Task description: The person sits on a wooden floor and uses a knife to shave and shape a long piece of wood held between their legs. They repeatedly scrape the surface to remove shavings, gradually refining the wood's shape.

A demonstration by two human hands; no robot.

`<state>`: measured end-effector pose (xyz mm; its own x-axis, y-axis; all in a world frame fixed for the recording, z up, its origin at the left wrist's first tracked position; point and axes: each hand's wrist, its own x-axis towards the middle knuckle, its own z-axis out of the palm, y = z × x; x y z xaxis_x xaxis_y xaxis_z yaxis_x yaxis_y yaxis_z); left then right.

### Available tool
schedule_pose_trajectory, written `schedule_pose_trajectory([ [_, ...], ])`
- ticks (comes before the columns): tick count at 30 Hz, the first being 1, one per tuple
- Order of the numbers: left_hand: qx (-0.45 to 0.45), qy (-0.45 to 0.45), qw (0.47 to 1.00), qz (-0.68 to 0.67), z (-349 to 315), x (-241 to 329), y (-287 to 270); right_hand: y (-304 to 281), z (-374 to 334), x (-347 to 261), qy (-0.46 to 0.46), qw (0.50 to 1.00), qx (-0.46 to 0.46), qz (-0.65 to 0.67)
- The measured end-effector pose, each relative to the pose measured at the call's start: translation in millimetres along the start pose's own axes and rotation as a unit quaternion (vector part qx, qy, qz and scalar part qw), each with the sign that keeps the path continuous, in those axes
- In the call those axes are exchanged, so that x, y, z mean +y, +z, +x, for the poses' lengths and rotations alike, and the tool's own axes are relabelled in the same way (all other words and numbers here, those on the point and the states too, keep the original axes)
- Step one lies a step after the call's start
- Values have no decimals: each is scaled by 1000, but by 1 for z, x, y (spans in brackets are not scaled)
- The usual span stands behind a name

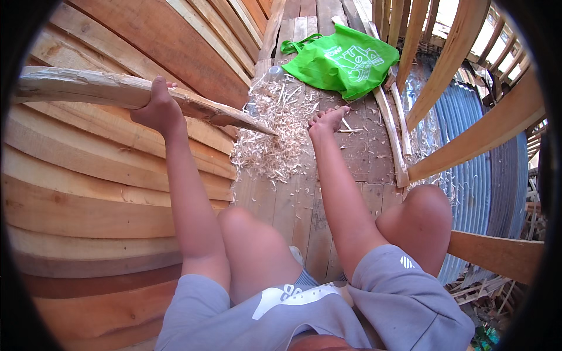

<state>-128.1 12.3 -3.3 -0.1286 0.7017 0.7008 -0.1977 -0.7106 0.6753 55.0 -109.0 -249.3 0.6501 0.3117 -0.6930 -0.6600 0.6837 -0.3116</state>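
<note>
Fingers of the left hand close around one pale wooden pole, thumb laid along its upper side. The pole, the workpiece, slants from the left border of the view to a narrow end over the shavings; whether that end touches them cannot be told. The grip sits partway along the length, presumably to balance the weight and keep the wood clear of the knees.

Fingers of the right hand curl into a narrow fist, apart from the pole; whether they contain anything cannot be determined. The fist is held above the floor on the right of the pole's end, a position that probably leaves that end unobstructed.

Count of parts: two hands, one pole, one heap of shavings, two bent knees flanking the right forearm. Beyond the hands lie one green bag with white print and, beside its left edge, one clear vessel. Both appear set at the far side to keep the near planks accessible.

Outermost: one board wall at left; at right, several railing slats, not fully countable, with corrugated sheets outside.
</note>
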Motion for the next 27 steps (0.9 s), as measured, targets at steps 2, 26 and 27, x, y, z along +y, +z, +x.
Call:
schedule_pose_trajectory([
  [2, 1, -14, 1000, -1, -3, 4, 3, 3, 11, -3, -135, 990, 43, -25],
  [26, -58, 9, 998, -29, -6, 1, 5, -25, -30, 90, 93, 749, -217, -619],
  [27, -59, 11, 998, -31, -7, 2, 6, -36, -16, 97, 90, 767, -223, -594],
])
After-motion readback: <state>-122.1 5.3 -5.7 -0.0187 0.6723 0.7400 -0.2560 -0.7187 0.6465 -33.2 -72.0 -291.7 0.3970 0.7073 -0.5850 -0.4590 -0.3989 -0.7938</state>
